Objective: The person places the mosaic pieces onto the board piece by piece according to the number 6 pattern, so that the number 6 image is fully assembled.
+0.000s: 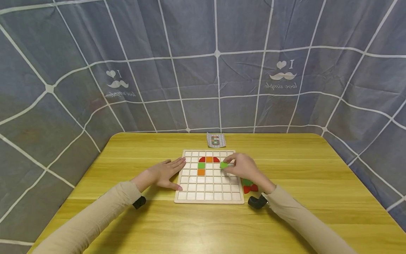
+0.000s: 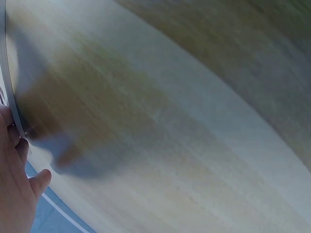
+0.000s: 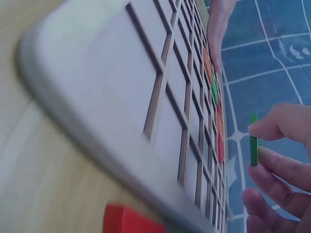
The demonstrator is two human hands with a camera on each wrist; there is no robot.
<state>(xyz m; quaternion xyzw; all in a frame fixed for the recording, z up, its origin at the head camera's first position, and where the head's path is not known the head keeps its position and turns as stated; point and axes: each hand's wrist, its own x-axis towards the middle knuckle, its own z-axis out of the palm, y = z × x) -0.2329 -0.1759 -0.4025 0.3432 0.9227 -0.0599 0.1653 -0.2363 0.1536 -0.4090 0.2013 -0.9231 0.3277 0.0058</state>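
Observation:
A square wooden grid board (image 1: 209,200) lies on the table. Set in its cells are a red curved piece (image 1: 202,159), an orange square (image 1: 209,159), another red curved piece (image 1: 216,159), a green square (image 1: 201,165) and a second orange square (image 1: 201,172). My right hand (image 1: 241,166) pinches a green square tile (image 3: 253,141) between thumb and fingertips, over the board's right columns. My left hand (image 1: 166,173) lies with spread fingers at the board's left edge, fingertips and thumb touching the frame.
Beyond the board lies a printed pattern card (image 1: 216,140). Loose red pieces (image 1: 250,188) and green pieces (image 1: 247,182) sit right of the board, partly under my right forearm. A grey curtain with white lines (image 1: 196,81) stands behind the wooden table (image 1: 285,151).

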